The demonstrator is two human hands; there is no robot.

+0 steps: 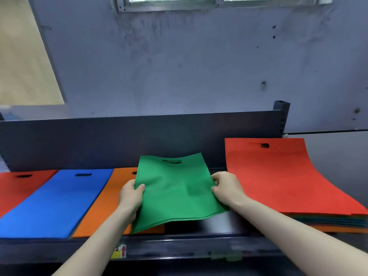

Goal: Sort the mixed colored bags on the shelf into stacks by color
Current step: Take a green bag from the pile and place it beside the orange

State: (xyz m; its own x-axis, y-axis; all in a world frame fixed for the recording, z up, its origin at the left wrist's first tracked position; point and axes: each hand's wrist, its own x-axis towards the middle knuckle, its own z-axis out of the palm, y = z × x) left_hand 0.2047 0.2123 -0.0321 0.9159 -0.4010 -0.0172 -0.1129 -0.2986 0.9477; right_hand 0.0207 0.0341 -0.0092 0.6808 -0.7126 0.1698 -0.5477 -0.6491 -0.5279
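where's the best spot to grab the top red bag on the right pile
Pinch the red bag at its near edge, coming from the front: it lies flat atop the pile there, nearest the shelf front, while its far end curls upward.

Green bag (175,192) raised above orange bag (103,206)

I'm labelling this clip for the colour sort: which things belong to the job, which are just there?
Job: green bag, gripped by left hand and right hand; red bag, blue bag, orange bag; mixed pile, red on top; shelf.
Just there: window, wall, arrow sticker.
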